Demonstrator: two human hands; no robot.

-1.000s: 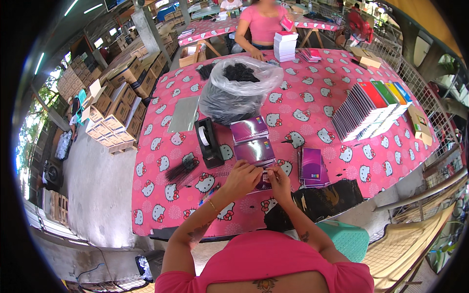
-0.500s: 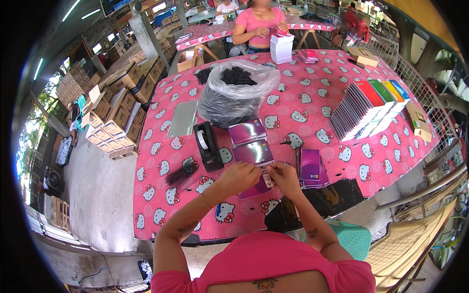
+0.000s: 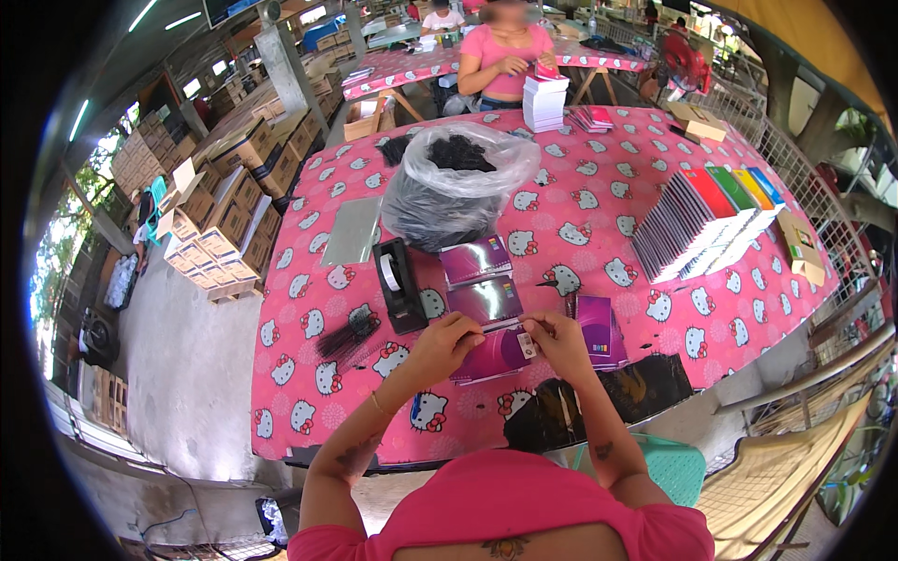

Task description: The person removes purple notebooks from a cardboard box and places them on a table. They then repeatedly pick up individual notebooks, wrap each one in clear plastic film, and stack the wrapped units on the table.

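Cartons (image 3: 215, 220) stand stacked on the floor at far left, off the pink patterned counter (image 3: 309, 374). On the counter, going rightward, lie a black comb-like bundle (image 3: 348, 329), a black tape dispenser (image 3: 398, 285) and a clear bag of dark pieces (image 3: 454, 182). The left hand (image 3: 444, 344) pinches the near left edge of a glossy purple packet (image 3: 496, 353), its grip clenched on it. The right hand (image 3: 559, 341) presses a small white strip (image 3: 528, 344) against the packet's right part, fingers closed on both. The packet lies flat on the counter between the hands, atop another like it, near the counter's front edge; its long axis runs roughly left to right, tilted slightly up toward the right. Further right sit a purple stack (image 3: 599, 327) and a fanned row of coloured booklets (image 3: 702, 220). As a judgement: the strip could go on crooked or wrinkled if the slick packet slides on the one beneath.
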